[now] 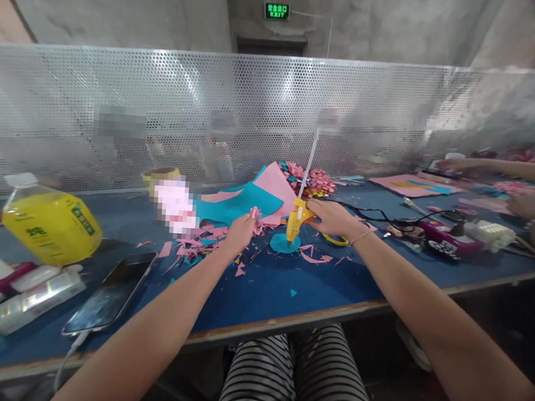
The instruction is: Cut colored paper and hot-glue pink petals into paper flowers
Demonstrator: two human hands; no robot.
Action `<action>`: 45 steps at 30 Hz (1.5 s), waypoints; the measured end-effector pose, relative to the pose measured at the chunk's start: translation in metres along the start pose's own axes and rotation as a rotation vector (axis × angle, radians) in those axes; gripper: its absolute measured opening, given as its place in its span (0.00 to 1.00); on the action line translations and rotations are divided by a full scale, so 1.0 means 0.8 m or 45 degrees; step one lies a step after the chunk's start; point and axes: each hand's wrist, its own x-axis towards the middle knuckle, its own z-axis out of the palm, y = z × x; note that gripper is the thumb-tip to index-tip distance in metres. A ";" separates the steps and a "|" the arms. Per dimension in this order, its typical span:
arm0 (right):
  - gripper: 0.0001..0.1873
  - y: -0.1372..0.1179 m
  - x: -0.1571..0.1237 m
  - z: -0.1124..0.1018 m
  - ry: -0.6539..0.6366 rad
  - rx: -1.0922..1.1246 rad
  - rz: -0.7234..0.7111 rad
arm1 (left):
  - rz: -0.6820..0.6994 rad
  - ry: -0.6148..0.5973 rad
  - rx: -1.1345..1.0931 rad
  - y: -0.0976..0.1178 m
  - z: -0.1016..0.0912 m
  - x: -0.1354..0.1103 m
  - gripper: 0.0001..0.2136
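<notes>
My right hand (pixel 333 218) is closed round a yellow glue gun (pixel 297 218) with a long white glue stick (pixel 310 161) rising from its back. The gun's nozzle points down at a small teal paper disc (pixel 279 244) on the blue table (pixel 266 286). My left hand (pixel 240 230) pinches a small pink folded paper piece (pixel 254 212) just left of the gun. Pink paper scraps (pixel 200 244) lie scattered around both hands.
Teal and pink paper sheets (pixel 249 196) and a pile of paper flowers (pixel 312 179) lie behind. At left are a yellow bottle (pixel 50 225), a phone (pixel 112 290) and packets. Another person's arms (pixel 503 168) work at right, near a power strip (pixel 448 234). A perforated metal screen (pixel 255 114) backs the table.
</notes>
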 end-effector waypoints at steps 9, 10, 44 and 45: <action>0.11 0.001 -0.001 -0.011 -0.080 0.027 0.021 | 0.073 0.002 0.029 -0.001 0.000 0.002 0.16; 0.10 0.003 -0.001 -0.011 -0.082 0.023 0.022 | 0.081 0.009 0.018 0.000 0.000 0.001 0.16; 0.18 0.023 -0.011 -0.007 -0.032 0.025 0.213 | -0.045 0.035 0.107 0.006 0.001 -0.003 0.11; 0.20 0.023 -0.011 -0.008 -0.041 0.025 0.225 | -0.044 0.051 0.147 0.007 0.001 -0.003 0.10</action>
